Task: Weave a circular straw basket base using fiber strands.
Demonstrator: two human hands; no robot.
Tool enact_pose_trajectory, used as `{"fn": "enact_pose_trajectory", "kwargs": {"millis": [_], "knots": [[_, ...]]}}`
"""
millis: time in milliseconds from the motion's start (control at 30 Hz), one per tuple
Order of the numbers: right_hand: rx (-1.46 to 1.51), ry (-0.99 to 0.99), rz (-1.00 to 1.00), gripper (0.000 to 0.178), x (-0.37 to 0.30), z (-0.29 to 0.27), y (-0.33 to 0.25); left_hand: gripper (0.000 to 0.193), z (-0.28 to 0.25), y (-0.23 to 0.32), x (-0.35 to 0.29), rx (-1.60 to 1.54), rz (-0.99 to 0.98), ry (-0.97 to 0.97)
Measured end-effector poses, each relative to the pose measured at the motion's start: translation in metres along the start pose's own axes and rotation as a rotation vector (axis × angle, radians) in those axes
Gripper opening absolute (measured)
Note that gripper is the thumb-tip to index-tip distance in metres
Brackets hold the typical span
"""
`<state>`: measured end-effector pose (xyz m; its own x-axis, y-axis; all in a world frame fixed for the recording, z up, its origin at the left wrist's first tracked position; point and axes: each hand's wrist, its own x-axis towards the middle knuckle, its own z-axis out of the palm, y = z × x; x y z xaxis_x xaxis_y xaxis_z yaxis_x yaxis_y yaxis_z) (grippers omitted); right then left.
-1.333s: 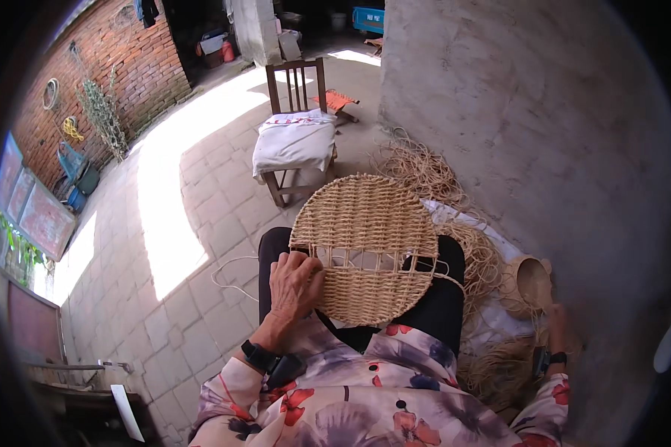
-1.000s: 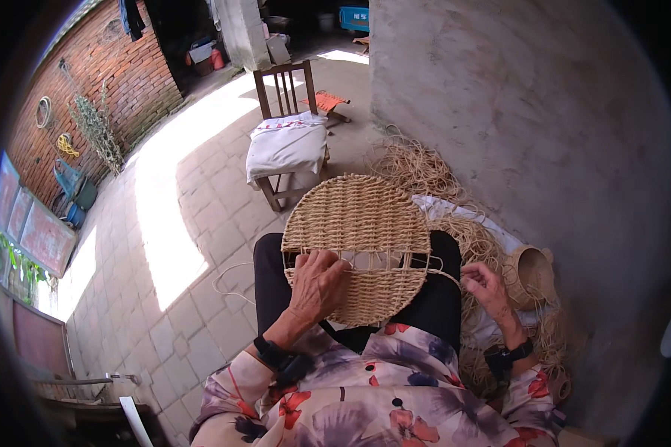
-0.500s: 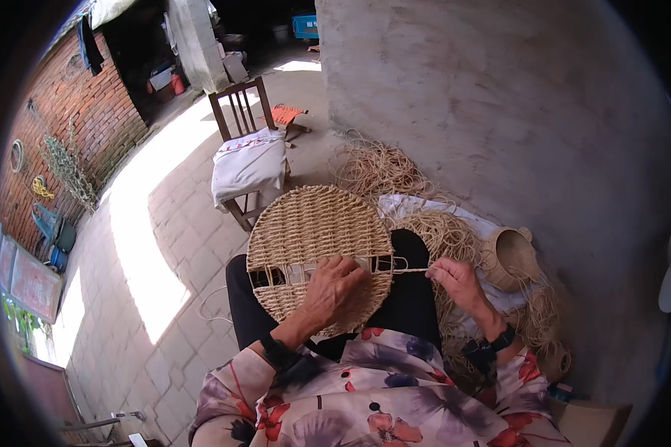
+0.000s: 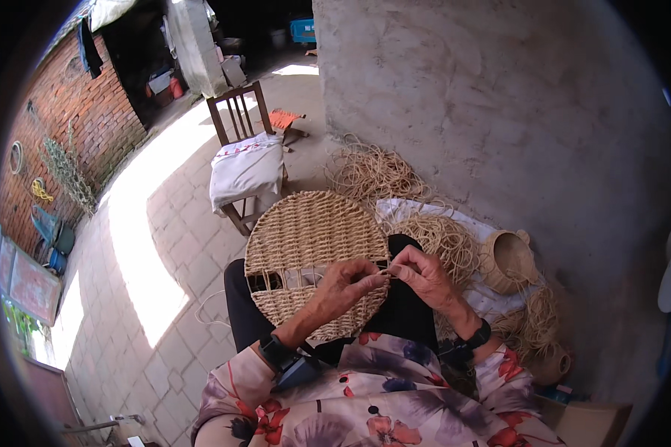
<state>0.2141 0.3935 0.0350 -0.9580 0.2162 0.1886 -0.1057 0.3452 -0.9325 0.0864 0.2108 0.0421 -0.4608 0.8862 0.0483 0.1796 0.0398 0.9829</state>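
Note:
A round woven straw panel [image 4: 317, 231] rests on my lap, with an unwoven gap across it where bare warp cords show. My left hand [image 4: 348, 284] lies over the right part of that gap, its thumb and fingers closed at the panel's right edge. My right hand [image 4: 425, 277] meets it there, fingertips pinched together. Both pinch a thin straw cord at the rim; most of the cord is hidden by the fingers. A loose pale strand [image 4: 207, 311] trails off beyond the panel's left side.
Heaps of straw cord [image 4: 440, 242] lie on a white cloth to the right, beside a woven basket [image 4: 508, 261]. A wooden chair [image 4: 246, 167] with a cloth-covered seat stands ahead, near an orange-topped stool [image 4: 285, 119]. A plastered wall [image 4: 499, 112] rises at the right.
My right hand has come in from the right, where it held the cord stretched out, to the panel's edge. My left hand has shifted right to meet it.

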Motion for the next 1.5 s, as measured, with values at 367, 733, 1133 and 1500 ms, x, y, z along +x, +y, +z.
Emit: {"fn": "enact_pose_trajectory", "kwargs": {"millis": [367, 733, 1133, 1500], "knots": [[-0.387, 0.3, -0.169, 0.01, -0.003, 0.043, 0.0, 0.016, -0.008, -0.033, 0.002, 0.114, 0.137, 0.256], [-0.922, 0.235, -0.242, 0.015, 0.017, 0.067, 0.001, 0.072, 0.006, -0.036, 0.006, 0.728, 0.279, 0.232], [-0.747, 0.372, -0.523, 0.016, -0.015, 0.027, -0.008, 0.045, -0.021, -0.023, -0.005, -0.431, -0.186, 0.248], [-0.692, 0.336, -0.289, 0.022, -0.016, 0.026, 0.015, 0.019, -0.038, -0.031, -0.015, -0.772, -0.284, -0.262]]}}
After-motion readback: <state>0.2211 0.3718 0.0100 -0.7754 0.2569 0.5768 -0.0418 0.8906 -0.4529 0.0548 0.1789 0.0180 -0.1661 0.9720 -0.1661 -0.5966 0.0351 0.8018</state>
